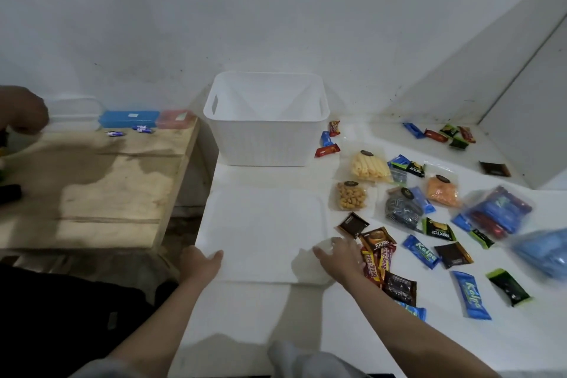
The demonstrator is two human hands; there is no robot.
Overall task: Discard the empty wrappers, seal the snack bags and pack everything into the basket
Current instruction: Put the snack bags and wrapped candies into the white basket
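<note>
A white basket (266,135) stands open and empty at the back of the white table. In front of it a flat white basket lid (264,224) lies on the table. My left hand (201,261) grips the lid's near left edge, thumb on top. My right hand (337,256) is curled around its near right corner. To the right lie clear snack bags: yellow sticks (369,167), cashews (351,196), orange crackers (443,192) and dark candies (402,209). Several small wrapped bars are scattered around them, such as a blue Kalpa bar (471,294).
A large clear bag of blue and red packets (498,212) and a blue plastic bag (543,250) lie at the far right. A lower wooden table (92,187) on the left holds a blue box (129,118) and clear containers. Another person's hand (23,110) is over it.
</note>
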